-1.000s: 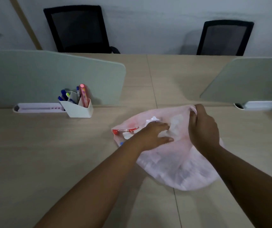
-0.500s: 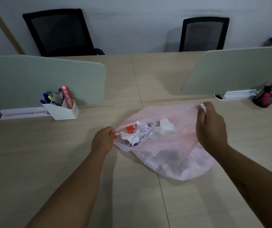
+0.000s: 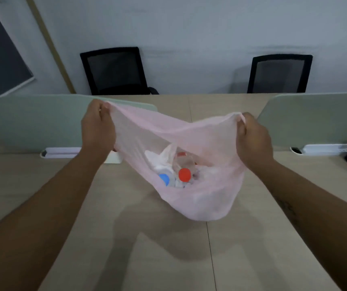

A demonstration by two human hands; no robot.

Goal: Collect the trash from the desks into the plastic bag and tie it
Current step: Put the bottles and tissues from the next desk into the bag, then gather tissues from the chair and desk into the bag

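Left hand [image 3: 98,129] and right hand [image 3: 253,141] each clench an opposite rim corner of the pink plastic bag [image 3: 206,198], lifting it off the desk [image 3: 42,196] so the trash settles, probably for tying.

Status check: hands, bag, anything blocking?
Left hand and right hand each shut on pink bag rim. Bag lifted, mouth open, untied; trash inside. Nothing in the way.

Bag: the pink plastic bag [image 3: 197,143], earlier lying on the surface [image 3: 42,206], now hangs raised at frame centre.
Hands: left hand [image 3: 98,127] and right hand [image 3: 252,137] have spread its mouth wide.
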